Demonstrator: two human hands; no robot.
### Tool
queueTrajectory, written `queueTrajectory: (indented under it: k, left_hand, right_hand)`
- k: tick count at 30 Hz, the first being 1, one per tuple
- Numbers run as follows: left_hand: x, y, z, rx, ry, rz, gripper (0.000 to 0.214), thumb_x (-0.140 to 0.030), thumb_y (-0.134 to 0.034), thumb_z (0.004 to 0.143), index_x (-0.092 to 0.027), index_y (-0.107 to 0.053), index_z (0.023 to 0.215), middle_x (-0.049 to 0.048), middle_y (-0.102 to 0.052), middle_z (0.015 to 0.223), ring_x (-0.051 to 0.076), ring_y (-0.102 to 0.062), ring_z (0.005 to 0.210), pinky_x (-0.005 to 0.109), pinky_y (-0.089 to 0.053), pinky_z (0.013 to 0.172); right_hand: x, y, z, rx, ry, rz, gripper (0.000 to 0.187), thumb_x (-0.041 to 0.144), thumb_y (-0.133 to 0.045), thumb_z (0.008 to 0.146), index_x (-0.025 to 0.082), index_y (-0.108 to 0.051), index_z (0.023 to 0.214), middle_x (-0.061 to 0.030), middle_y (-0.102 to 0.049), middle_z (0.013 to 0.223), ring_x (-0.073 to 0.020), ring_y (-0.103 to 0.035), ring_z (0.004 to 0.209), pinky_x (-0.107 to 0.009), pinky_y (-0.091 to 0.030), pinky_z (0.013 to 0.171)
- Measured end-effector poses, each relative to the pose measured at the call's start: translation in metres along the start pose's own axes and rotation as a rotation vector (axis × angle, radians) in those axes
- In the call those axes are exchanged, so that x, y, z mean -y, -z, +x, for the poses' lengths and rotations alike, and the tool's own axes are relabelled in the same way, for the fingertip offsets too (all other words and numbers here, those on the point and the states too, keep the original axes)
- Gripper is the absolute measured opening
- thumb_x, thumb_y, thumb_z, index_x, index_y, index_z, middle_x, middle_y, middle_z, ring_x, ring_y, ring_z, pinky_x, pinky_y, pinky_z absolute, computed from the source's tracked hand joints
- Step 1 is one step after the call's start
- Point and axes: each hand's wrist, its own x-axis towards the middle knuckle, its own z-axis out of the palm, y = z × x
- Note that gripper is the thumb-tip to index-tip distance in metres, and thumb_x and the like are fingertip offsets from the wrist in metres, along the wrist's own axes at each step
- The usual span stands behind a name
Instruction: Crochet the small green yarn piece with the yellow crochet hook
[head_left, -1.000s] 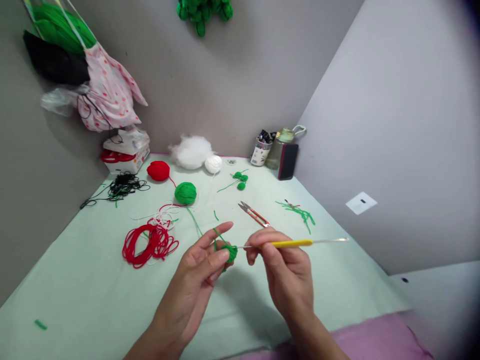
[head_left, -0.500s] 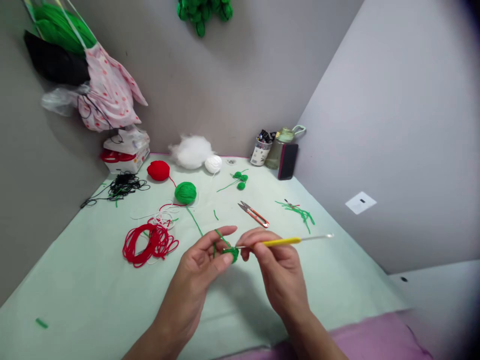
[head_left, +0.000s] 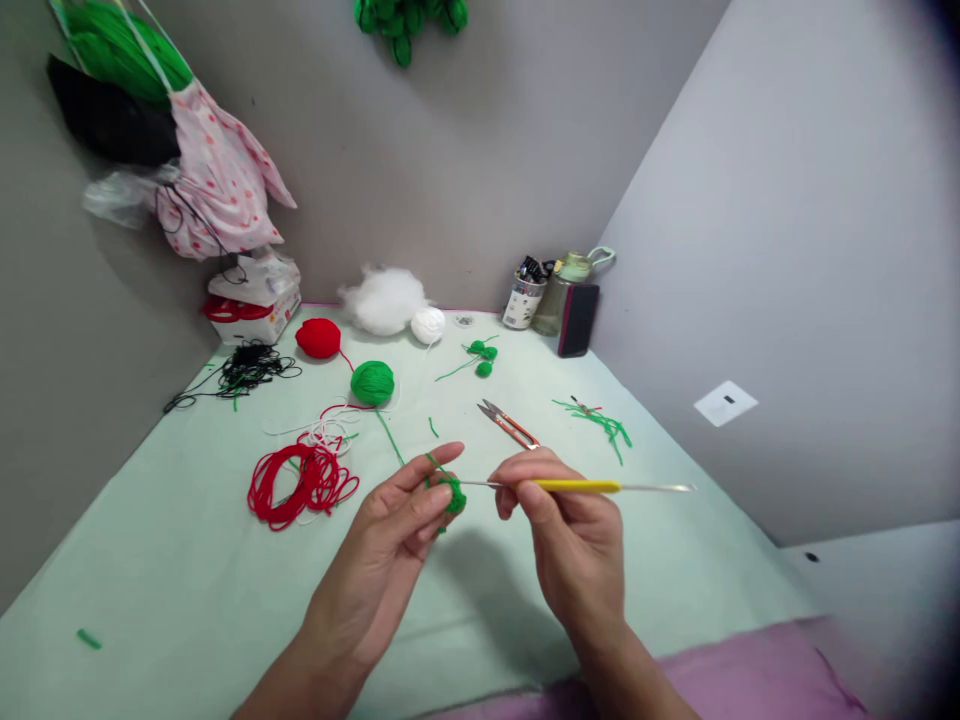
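Observation:
Between the thumb and fingers of my left hand (head_left: 390, 530) is a small green crochet piece (head_left: 454, 497), and green yarn runs over the raised index finger. That strand (head_left: 390, 438) leads back to a green yarn ball (head_left: 373, 383) on the table. My right hand (head_left: 574, 545) grips a crochet hook (head_left: 577, 486) by its yellow handle. The hook's left metal end reaches the green piece; its other metal end points right. Orange thread snips (head_left: 510, 425) lie just beyond my right hand, partly covered by it.
A red yarn coil (head_left: 300, 488), black yarn tangle (head_left: 255, 370) and red ball (head_left: 319, 339) lie left. White stuffing (head_left: 385, 300) and a white ball (head_left: 427, 325) sit at the back. Small green pieces (head_left: 484, 352), yarn scraps (head_left: 604, 425), a phone (head_left: 577, 320) and a bottle (head_left: 551, 300) are farther right.
The crochet hook and my right hand have shifted right, showing more shaft between the fingers and the green piece. My left hand has tilted the piece and moved slightly left.

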Motion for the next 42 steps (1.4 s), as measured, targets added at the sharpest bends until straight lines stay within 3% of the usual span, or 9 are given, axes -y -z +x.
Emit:
queueTrajectory:
  k: [3,7,12,15,18,25,30,36,42]
  left_hand:
    - [0.002,-0.002,-0.002,0.012,-0.082,0.13,0.039,-0.029,-0.093,0.076,-0.027,-0.085,0.115,0.0001,-0.07,0.087,0.015,-0.059,0.086,0.027,-0.045,0.088]
    - [0.004,-0.002,-0.004,-0.002,-0.118,0.235,0.036,-0.033,-0.089,0.082,-0.029,-0.084,0.117,-0.0009,-0.067,0.085,0.016,-0.054,0.086,0.028,-0.043,0.089]
    - [0.001,-0.001,-0.005,0.017,-0.019,0.14,0.053,-0.031,-0.088,0.08,-0.028,-0.077,0.132,-0.0001,-0.066,0.086,0.018,-0.055,0.088,0.031,-0.041,0.091]
    - [-0.001,0.0,-0.004,0.06,0.071,0.04,0.049,-0.031,-0.088,0.077,-0.021,-0.081,0.125,0.001,-0.064,0.082,0.018,-0.056,0.085,0.032,-0.042,0.089]
    - [0.001,0.0,-0.004,0.082,0.053,0.025,0.044,-0.028,-0.089,0.076,-0.02,-0.083,0.119,0.0018,-0.066,0.085,0.017,-0.056,0.084,0.031,-0.044,0.088]
    - [0.009,-0.002,-0.006,-0.02,-0.153,0.298,0.038,-0.035,-0.09,0.079,-0.028,-0.084,0.117,0.0019,-0.068,0.087,0.021,-0.058,0.089,0.031,-0.045,0.086]
    - [0.006,0.0,-0.005,-0.015,-0.154,0.314,0.031,-0.037,-0.088,0.081,-0.029,-0.086,0.112,0.0007,-0.066,0.087,0.017,-0.053,0.077,0.028,-0.045,0.075]
    - [0.004,0.001,-0.005,-0.022,-0.131,0.291,0.033,-0.035,-0.089,0.081,-0.03,-0.086,0.113,0.0006,-0.064,0.088,0.017,-0.056,0.084,0.026,-0.046,0.081]
    - [0.004,0.0,-0.007,-0.035,-0.157,0.288,0.031,-0.032,-0.089,0.08,-0.029,-0.086,0.111,0.0012,-0.066,0.089,0.018,-0.058,0.087,0.027,-0.046,0.083]
  right_hand:
    - [0.001,-0.002,0.004,0.062,-0.077,0.093,0.016,0.03,-0.069,0.102,0.026,-0.083,0.096,-0.0046,-0.077,0.087,-0.0181,-0.068,0.078,-0.031,-0.055,0.069]
    - [0.001,-0.004,0.004,0.073,-0.083,0.053,0.016,0.032,-0.071,0.101,0.027,-0.085,0.098,-0.0056,-0.08,0.091,-0.0187,-0.069,0.082,-0.031,-0.056,0.07]
    - [-0.003,0.0,0.002,0.05,-0.151,0.135,0.016,0.033,-0.072,0.1,0.026,-0.084,0.095,-0.0033,-0.075,0.085,-0.0149,-0.065,0.07,-0.03,-0.055,0.066]
    - [-0.005,0.002,0.004,-0.016,-0.277,0.301,0.018,0.035,-0.073,0.099,0.023,-0.082,0.089,-0.0025,-0.071,0.084,-0.0129,-0.062,0.064,-0.029,-0.054,0.063]
    - [-0.005,0.002,0.006,-0.017,-0.376,0.422,0.021,0.038,-0.076,0.096,0.022,-0.08,0.084,-0.0017,-0.07,0.082,-0.0113,-0.058,0.061,-0.027,-0.051,0.059]
    - [-0.005,0.0,-0.001,0.044,-0.217,0.185,0.015,0.035,-0.073,0.1,0.026,-0.084,0.095,-0.0039,-0.077,0.089,-0.0157,-0.063,0.076,-0.029,-0.051,0.071]
    - [-0.007,0.001,0.0,-0.011,-0.294,0.282,0.02,0.04,-0.073,0.099,0.024,-0.081,0.092,-0.0042,-0.077,0.087,-0.0153,-0.064,0.07,-0.03,-0.054,0.068]
    - [-0.004,0.001,0.005,-0.003,-0.318,0.399,0.022,0.038,-0.068,0.103,0.022,-0.077,0.092,-0.0033,-0.079,0.085,-0.0128,-0.068,0.066,-0.026,-0.057,0.067]
    - [0.001,0.007,0.001,0.064,-0.212,0.217,0.021,0.034,-0.061,0.107,0.025,-0.077,0.098,-0.0023,-0.079,0.092,-0.0135,-0.071,0.073,-0.028,-0.06,0.073]
